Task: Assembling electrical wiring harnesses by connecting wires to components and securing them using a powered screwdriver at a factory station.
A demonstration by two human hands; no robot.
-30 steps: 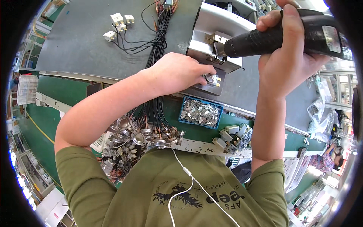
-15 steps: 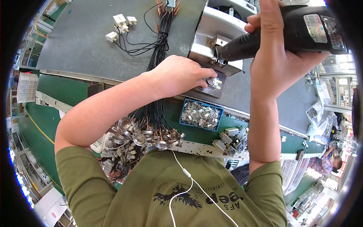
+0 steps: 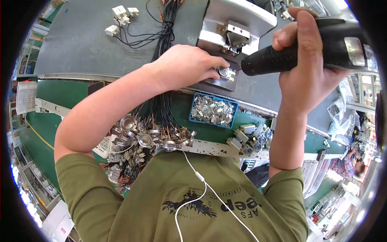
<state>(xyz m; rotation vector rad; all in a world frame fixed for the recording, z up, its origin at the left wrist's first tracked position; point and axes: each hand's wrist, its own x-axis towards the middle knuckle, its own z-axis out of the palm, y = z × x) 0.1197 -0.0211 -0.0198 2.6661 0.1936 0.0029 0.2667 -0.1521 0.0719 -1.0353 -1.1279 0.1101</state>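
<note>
My right hand [image 3: 309, 66] is wrapped round a black electric screwdriver [image 3: 267, 61]. The screwdriver lies nearly level, and its tip is at the right side of a small round metal part with brass-coloured tabs [image 3: 224, 73]. That part rests on a dark block [image 3: 222, 85] at the bench edge. With thumb and fingers, my left hand [image 3: 188, 64] grips the part from its left side. Just behind the block stands a bent silver metal fixture [image 3: 208, 38] with a white terminal block [image 3: 238, 29] on it. The fingers of my left hand partly cover the round part.
In front of the block sits a blue tray [image 3: 191, 115] of small metal pieces. A bundle of black wires [image 3: 163, 54] crosses the bench, with metal cups [image 3: 145, 140] piled below. White connectors [image 3: 119, 12] lie far left; several switch-like parts [image 3: 248, 141] sit right of the tray.
The screwdriver tip has moved from the terminal block on the fixture down and toward me, to the round metal part. My left hand stays on that part. The whole view has shifted slightly.
</note>
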